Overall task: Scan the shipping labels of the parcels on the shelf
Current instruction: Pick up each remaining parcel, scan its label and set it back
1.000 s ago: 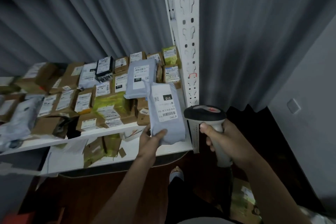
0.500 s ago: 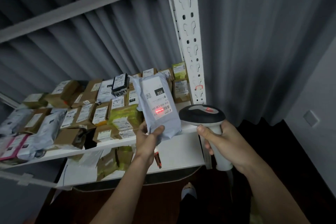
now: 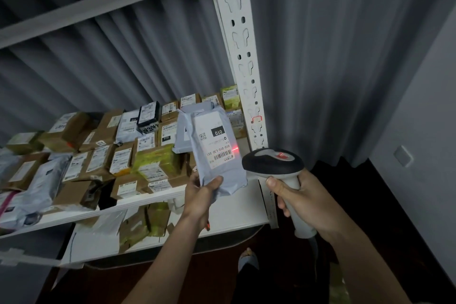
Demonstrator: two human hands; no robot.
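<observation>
Above shelf [image 3: 153,201]: left hand [image 3: 199,196] grips grey parcel [image 3: 217,153]; right hand [image 3: 303,201] grips scanner [image 3: 274,163].

Backdrop: grey pleated curtain [image 3: 320,57] fills the upper frame.
Wall: pale grey wall [image 3: 424,131] with a switch plate [image 3: 402,155], right edge.
Floor: dark floor [image 3: 385,205], lower right.
Light: dim.

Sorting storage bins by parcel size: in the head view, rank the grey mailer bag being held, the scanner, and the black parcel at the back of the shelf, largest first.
1. grey mailer bag
2. scanner, nearer the camera, so its rank is unsure
3. black parcel, farthest away, so perhaps bigger than it looks
</observation>
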